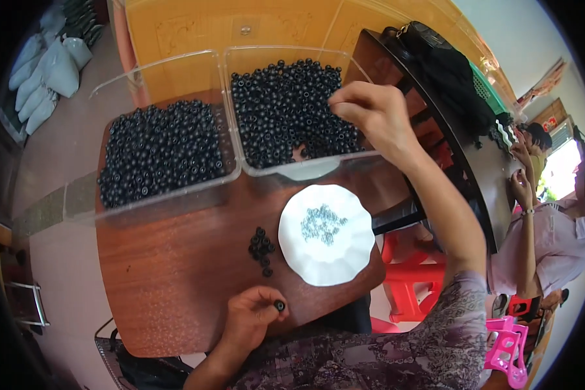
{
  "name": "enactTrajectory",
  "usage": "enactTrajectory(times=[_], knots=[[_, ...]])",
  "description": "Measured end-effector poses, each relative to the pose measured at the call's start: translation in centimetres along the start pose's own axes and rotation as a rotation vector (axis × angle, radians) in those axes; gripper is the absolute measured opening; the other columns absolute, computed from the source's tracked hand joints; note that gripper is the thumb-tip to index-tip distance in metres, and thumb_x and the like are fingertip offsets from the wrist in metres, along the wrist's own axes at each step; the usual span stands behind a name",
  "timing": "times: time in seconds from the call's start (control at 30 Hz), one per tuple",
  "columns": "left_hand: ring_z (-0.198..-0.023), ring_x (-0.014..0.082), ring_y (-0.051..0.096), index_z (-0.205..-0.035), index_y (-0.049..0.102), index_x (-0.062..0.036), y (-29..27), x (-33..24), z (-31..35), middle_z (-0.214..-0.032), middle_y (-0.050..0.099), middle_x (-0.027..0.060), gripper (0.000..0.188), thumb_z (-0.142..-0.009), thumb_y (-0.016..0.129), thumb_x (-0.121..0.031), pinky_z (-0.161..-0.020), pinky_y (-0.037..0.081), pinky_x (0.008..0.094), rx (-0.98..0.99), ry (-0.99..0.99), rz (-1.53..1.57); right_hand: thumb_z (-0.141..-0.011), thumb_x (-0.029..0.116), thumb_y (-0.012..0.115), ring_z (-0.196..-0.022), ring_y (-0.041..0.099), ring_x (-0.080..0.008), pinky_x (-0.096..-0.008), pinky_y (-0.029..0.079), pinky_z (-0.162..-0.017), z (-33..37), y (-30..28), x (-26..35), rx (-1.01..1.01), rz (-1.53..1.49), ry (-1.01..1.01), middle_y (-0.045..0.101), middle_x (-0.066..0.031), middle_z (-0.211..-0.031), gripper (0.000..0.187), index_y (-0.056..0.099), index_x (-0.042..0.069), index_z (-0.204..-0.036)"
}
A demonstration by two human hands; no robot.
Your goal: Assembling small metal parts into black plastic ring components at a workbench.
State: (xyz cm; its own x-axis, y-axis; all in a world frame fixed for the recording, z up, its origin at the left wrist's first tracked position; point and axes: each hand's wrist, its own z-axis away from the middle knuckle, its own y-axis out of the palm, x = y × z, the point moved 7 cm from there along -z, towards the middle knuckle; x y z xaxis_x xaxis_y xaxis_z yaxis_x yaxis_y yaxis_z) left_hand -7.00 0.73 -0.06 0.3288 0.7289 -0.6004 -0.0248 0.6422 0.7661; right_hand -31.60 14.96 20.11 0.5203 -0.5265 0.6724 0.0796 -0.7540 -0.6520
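My left hand is near the table's front edge, its thumb and forefinger pinching one small black ring-shaped piece with a hole in its middle. My right hand hovers over the right side of a clear plastic bin full of similar black pieces. Its fingertips are pressed together, and whatever may be between them is too small to make out. Between the hands stands a white scalloped plate with a heap of tiny shiny, clear-looking bits. Left of the plate lies a small cluster of black pieces.
A second clear bin of black pieces stands at the left of the brown table. Red stools and a pink one are to the right. Another person sits at a dark table. White sacks lie at far left.
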Motion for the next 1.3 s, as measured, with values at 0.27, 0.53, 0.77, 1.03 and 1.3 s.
enactTrajectory(times=[0.27, 0.53, 0.77, 1.03, 1.3], knots=[[-0.081, 0.0164, 0.06, -0.091, 0.061, 0.0054, -2.2, 1.3, 0.5, -0.09, 0.061, 0.0107, 0.014, -0.079, 0.064, 0.001, -0.073, 0.049, 0.0253, 0.027, -0.236, 0.022, -0.064, -0.001, 0.066, -0.072, 0.066, -0.0227, -0.0321, 0.051, -0.064, -5.5, 7.5, -10.1, 0.589, 0.336, -0.216, 0.067, -0.0097, -0.073, 0.013, 0.069, 0.004, -0.075], [-0.073, 0.0192, 0.055, -0.092, 0.062, 0.0031, -2.2, 0.8, -0.9, -0.083, 0.059, 0.0103, 0.017, -0.079, 0.066, -0.007, -0.064, 0.045, 0.0292, 0.065, -0.263, 0.03, -0.062, -0.002, 0.067, -0.072, 0.066, -0.0244, -0.0334, 0.051, -0.064, -5.5, 9.8, -11.9, 0.776, 0.375, -0.14, 0.067, -0.0088, -0.072, 0.013, 0.069, 0.006, -0.071], [-0.073, 0.0188, 0.054, -0.092, 0.062, 0.0047, -1.9, 0.6, -1.0, -0.086, 0.059, 0.0113, 0.018, -0.078, 0.066, -0.006, -0.064, 0.043, 0.029, 0.108, -0.274, 0.067, -0.06, -0.002, 0.068, -0.067, 0.064, -0.0216, -0.0328, 0.05, -0.061, -4.2, 11.6, -12.3, 0.99, 0.314, 0.012, 0.065, -0.009, -0.067, 0.012, 0.068, 0.004, -0.07], [-0.076, 0.0188, 0.054, -0.091, 0.062, 0.0047, -1.4, 0.2, -1.1, -0.086, 0.059, 0.011, 0.016, -0.075, 0.062, 0.003, -0.069, 0.042, 0.0297, 0.128, -0.303, 0.049, -0.061, 0.001, 0.067, -0.071, 0.066, -0.0198, -0.0303, 0.051, -0.063, -2.1, 13.0, -11.1, 1.184, 0.305, -0.006, 0.068, -0.0119, -0.078, 0.018, 0.069, 0.003, -0.079], [-0.076, 0.0188, 0.054, -0.089, 0.063, 0.0037, -1.7, 0.5, -0.8, -0.085, 0.06, 0.0103, 0.013, -0.077, 0.065, -0.001, -0.069, 0.042, 0.0301, 0.086, -0.333, 0.045, -0.066, -0.005, 0.065, -0.069, 0.065, -0.0172, -0.0275, 0.052, -0.065, -5.6, 9.9, -11.7, 0.922, 0.235, 0.141, 0.067, -0.0087, -0.071, 0.014, 0.068, 0.002, -0.078]])
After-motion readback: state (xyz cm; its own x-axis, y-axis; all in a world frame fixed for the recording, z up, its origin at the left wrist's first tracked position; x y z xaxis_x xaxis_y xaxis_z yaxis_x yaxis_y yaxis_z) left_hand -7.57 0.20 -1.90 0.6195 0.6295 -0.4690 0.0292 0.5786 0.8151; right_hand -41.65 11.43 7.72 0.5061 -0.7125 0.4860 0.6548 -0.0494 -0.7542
